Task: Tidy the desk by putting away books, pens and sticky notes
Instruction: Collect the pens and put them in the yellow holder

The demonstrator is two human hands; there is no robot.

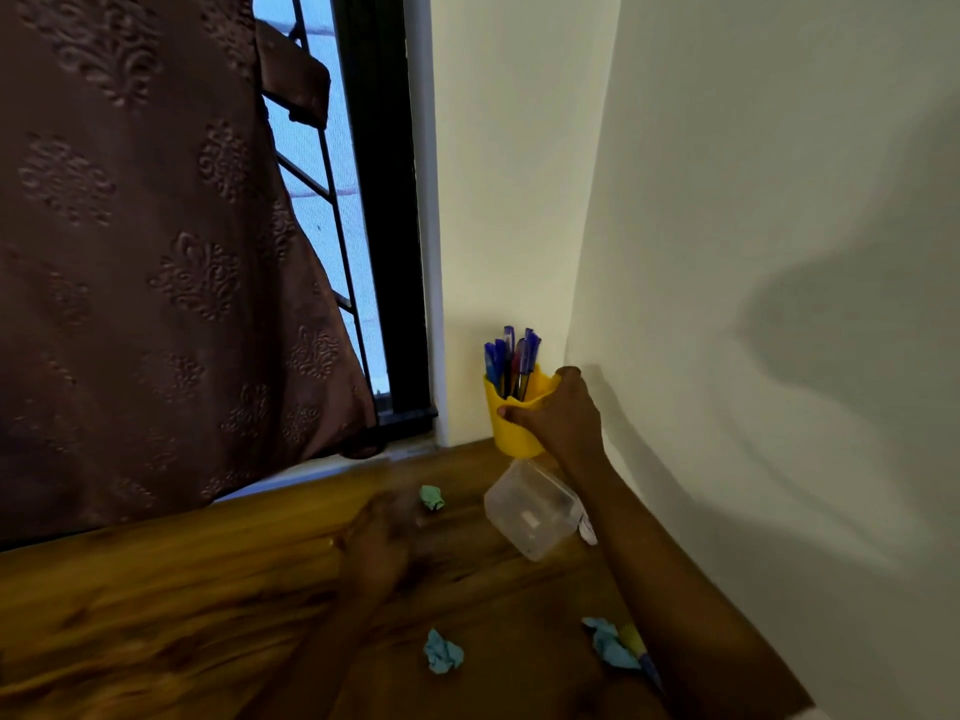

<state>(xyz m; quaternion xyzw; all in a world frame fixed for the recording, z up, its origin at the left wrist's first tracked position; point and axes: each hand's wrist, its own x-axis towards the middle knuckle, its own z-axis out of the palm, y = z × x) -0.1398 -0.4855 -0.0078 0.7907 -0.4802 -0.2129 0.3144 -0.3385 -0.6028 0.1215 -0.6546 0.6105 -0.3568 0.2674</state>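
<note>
Head view: right hand (558,420) gripped yellow pen holder (511,431) at far corner of table (156,615); left hand (379,543) blurred, grasp unclear. Seemingly pens (511,356) stowed; crumpled sticky notes (442,652) probably next.

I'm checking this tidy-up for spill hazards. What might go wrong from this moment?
1. The right hand grips the yellow pen cup near its rim, and the pens stand tall and loose in it. A tilt could spill them.
2. The clear plastic container sits just in front of the cup, beside the right forearm, which might knock it.
3. The left hand is blurred, likely moving, near the green crumpled note, and may brush it away.
</note>
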